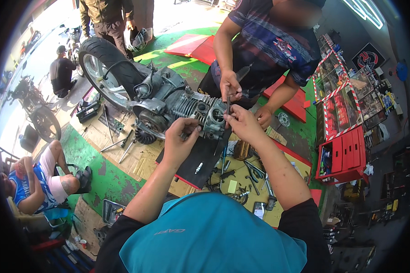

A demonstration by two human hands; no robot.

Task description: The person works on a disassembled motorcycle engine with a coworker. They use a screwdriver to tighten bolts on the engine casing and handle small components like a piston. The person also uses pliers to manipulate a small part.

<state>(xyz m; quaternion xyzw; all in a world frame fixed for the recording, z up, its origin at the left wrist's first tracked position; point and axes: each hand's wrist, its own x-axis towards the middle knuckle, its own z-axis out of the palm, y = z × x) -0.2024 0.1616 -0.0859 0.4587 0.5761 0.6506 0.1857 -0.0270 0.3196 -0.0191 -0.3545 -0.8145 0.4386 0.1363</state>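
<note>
My left hand [183,134] is curled at the near side of the engine's finned cylinder [192,109], fingertips close together; what they grip, if anything, is hidden. My right hand [241,120] pinches a thin metal tool [228,105] at the round opening of the cylinder head [214,113]. Across from me, a co-worker's hand [230,85] holds the upper part of that tool, and their other hand [264,117] is just beyond my right fingers. The engine is attached to a rear wheel [109,73]. A spark plug [198,167] lies on the black mat [180,164] below.
Cardboard [148,157] and scattered tools [255,175] lie around the engine. A seated person [50,182] is at left, another crouches [61,75] behind, one stands [109,22] at the back. A red tool cabinet [339,152] and parts shelves [341,91] line the right.
</note>
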